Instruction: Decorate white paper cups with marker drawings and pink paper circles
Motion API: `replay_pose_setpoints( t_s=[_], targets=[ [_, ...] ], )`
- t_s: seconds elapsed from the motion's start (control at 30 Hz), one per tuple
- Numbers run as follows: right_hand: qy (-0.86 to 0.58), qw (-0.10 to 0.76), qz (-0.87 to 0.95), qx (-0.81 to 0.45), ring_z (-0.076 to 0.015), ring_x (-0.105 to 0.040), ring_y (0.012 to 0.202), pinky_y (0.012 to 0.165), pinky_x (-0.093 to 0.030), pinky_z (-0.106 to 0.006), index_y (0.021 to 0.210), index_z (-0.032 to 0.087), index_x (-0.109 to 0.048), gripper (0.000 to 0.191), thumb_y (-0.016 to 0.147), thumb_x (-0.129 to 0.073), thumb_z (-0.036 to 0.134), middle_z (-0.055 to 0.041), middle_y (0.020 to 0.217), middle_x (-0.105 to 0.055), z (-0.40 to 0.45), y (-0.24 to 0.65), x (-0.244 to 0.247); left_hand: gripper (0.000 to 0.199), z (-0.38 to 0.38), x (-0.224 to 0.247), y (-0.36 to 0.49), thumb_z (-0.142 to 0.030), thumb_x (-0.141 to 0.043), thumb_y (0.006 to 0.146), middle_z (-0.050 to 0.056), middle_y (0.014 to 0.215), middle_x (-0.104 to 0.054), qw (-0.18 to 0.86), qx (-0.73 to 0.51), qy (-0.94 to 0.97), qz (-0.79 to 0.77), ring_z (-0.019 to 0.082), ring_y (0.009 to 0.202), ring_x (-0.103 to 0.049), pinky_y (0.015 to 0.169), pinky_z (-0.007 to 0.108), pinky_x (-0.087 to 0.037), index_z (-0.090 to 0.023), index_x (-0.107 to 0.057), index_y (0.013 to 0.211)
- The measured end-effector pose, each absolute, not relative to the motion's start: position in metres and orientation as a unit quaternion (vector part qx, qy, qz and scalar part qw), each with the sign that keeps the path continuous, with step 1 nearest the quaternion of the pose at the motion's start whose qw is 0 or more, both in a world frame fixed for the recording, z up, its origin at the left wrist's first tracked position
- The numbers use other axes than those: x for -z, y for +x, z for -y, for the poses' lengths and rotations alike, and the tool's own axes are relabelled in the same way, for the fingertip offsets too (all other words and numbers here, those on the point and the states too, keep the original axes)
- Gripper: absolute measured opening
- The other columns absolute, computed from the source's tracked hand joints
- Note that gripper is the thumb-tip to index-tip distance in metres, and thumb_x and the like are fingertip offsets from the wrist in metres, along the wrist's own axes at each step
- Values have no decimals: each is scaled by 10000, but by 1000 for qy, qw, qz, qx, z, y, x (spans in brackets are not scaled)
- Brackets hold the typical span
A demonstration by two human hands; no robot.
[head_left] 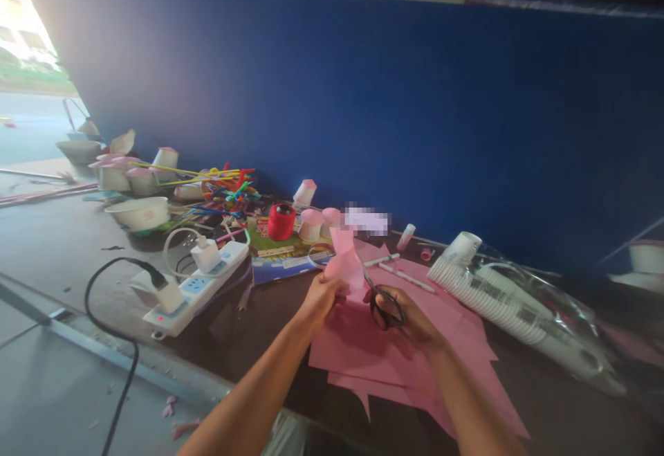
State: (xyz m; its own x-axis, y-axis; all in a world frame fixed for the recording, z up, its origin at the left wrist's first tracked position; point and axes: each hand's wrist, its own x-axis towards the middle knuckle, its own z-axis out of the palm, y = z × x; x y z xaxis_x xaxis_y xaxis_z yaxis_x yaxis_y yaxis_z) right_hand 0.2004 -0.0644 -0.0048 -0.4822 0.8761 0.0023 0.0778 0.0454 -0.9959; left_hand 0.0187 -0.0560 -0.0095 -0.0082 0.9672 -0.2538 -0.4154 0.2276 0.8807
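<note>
Pinched in my left hand point(326, 294) is a piece of light pink paper point(346, 266), held upright above the table. My right hand point(407, 317) is closed round the black handles of a pair of scissors point(386, 307). The scissor blades point up and to the left, against the right side of the pink piece; whether they are fully closed is too small to tell. Under both hands lie several larger pink sheets point(404, 366), overlapping, with cut edges.
A power strip point(194, 293) with plugged chargers sits left, its black cable hanging over the table edge. Further back are a red thread spool point(281, 223), a green booklet point(264, 248), coloured pipe cleaners point(236, 189) and a glue stick point(407, 236). Stacked paper cups point(487, 297) lie right.
</note>
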Motion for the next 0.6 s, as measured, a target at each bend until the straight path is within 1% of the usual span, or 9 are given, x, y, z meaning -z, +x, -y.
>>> replay_pose_setpoints(
  t_s=[0.23, 0.47, 0.6],
  targets=[
    [-378, 339, 649, -567, -98, -418, 465, 454, -239, -221, 915, 122, -591, 411, 827, -525, 518, 15, 512, -516, 65, 200, 3, 139, 59, 2, 19, -174, -602, 533, -47, 452, -448, 644, -522, 300, -471, 82, 365, -445, 306, 157, -259, -159, -487, 610],
    [-378, 345, 648, -564, -102, -421, 465, 462, -255, -228, 917, 117, -591, 426, 819, -532, 528, 17, 513, -510, 64, 199, 5, 129, 57, 8, 19, -153, -601, 536, -47, 469, -468, 641, -542, 299, -453, 70, 374, -460, 344, 160, -302, -154, -493, 607],
    [-381, 341, 648, -564, -100, -413, 463, 467, -264, -229, 896, 123, -589, 415, 826, -523, 526, 17, 510, -512, 66, 197, 2, 109, 56, 9, 19, -132, -588, 534, -44, 454, -459, 641, -545, 304, -446, 65, 377, -457, 353, 158, -296, -148, -484, 564]
  ],
)
